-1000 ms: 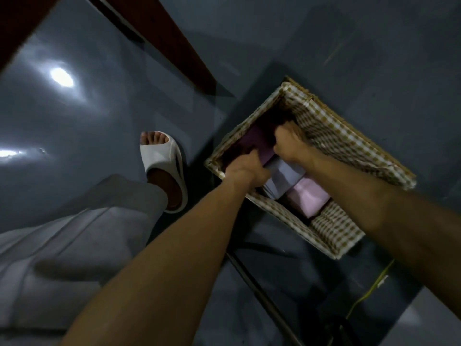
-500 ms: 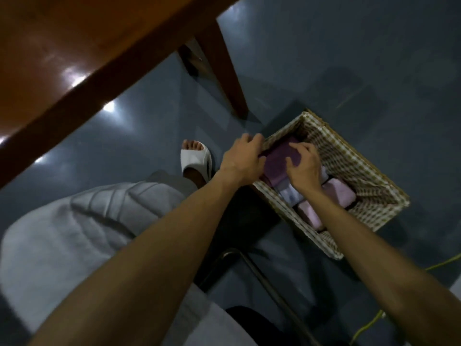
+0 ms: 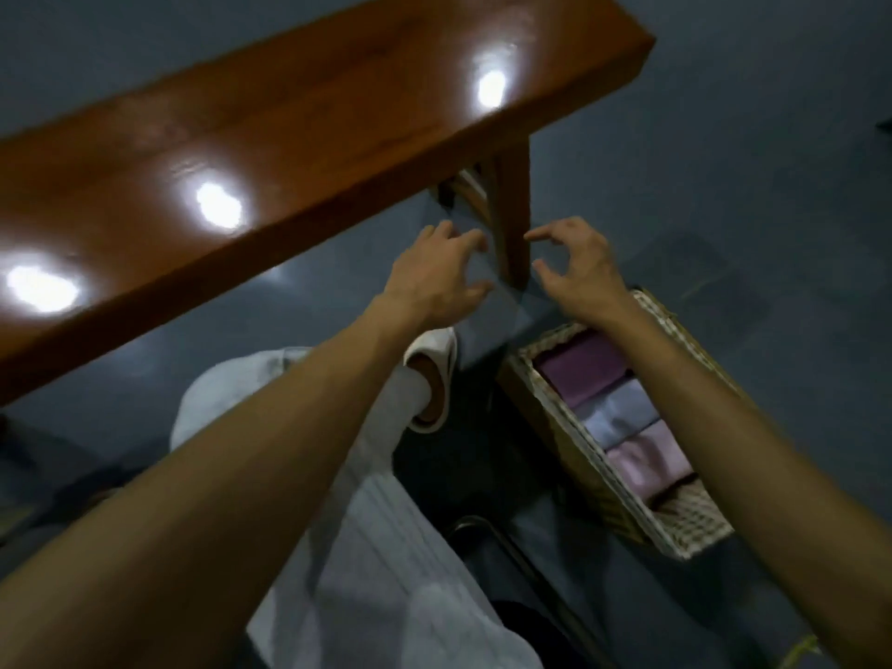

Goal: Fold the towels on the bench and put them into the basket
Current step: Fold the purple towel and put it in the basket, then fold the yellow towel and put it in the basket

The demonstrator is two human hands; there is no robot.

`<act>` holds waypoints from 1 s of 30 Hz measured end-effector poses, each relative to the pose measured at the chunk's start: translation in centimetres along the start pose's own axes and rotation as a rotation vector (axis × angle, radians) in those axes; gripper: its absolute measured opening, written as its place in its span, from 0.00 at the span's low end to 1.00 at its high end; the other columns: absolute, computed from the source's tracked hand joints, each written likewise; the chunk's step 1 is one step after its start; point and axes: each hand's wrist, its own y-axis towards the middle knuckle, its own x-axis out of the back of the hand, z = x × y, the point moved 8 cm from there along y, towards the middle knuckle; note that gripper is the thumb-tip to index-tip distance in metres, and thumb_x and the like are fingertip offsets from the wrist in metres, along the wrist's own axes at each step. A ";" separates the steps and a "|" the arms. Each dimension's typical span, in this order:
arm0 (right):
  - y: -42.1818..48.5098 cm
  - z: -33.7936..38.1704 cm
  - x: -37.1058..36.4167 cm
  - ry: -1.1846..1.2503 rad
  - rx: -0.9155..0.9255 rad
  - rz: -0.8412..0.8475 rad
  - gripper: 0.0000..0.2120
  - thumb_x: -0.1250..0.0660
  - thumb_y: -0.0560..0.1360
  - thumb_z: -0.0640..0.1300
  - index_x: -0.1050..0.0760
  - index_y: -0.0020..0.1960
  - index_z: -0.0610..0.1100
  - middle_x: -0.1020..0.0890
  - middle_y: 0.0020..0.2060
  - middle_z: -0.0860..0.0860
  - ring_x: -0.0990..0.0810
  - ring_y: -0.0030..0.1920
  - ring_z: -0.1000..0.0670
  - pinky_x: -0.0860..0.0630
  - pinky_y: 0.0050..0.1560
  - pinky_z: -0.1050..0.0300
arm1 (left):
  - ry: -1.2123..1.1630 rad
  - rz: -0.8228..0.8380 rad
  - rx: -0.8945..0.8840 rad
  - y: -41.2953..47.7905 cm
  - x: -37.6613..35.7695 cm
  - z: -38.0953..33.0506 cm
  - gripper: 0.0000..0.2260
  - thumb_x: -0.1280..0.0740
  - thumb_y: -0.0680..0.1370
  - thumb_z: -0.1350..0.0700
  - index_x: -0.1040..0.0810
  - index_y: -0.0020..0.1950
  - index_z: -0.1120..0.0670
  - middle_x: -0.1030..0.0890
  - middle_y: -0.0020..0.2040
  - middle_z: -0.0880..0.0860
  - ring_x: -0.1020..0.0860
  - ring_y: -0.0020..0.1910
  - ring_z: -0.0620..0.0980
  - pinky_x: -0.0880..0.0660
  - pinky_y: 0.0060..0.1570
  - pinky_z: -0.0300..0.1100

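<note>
3 folded towels, purple, pale blue and pink, lie side by side in the wicker basket on the floor, the purple at its far end, near the right end of the bench. Our left hand and right hand hover apart, 1 on either side of the bench leg, fingers loosely curled and holding nothing, just beyond the basket's far corner.

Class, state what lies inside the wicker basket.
Three folded towels lie side by side in the basket: a purple towel, a blue towel, a pink towel. The right forearm covers its right side; anything beneath them is hidden.
</note>
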 end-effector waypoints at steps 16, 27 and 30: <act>7.5 30.0 -7.4 -0.005 0.388 0.128 0.19 0.29 0.77 0.45 0.24 0.67 0.47 0.20 0.61 0.48 0.21 0.60 0.50 0.21 0.60 0.51 | -0.126 -0.434 0.162 -14.1 21.2 18.7 0.21 0.27 0.76 0.42 0.23 0.67 0.46 0.24 0.62 0.50 0.22 0.57 0.49 0.21 0.56 0.51; 5.5 46.6 -18.5 -0.014 0.505 0.396 0.19 0.32 0.80 0.42 0.26 0.70 0.48 0.21 0.62 0.50 0.22 0.62 0.50 0.21 0.62 0.50 | -0.166 -0.658 0.403 -30.8 24.3 32.3 0.21 0.25 0.76 0.43 0.21 0.66 0.48 0.23 0.59 0.50 0.22 0.53 0.47 0.24 0.51 0.44; 4.2 50.3 -21.7 0.020 0.568 0.431 0.18 0.31 0.79 0.44 0.26 0.69 0.49 0.20 0.60 0.52 0.21 0.58 0.52 0.20 0.61 0.48 | -0.200 -0.759 0.503 -36.0 25.4 35.7 0.24 0.29 0.72 0.39 0.20 0.65 0.49 0.19 0.60 0.52 0.20 0.53 0.50 0.23 0.52 0.46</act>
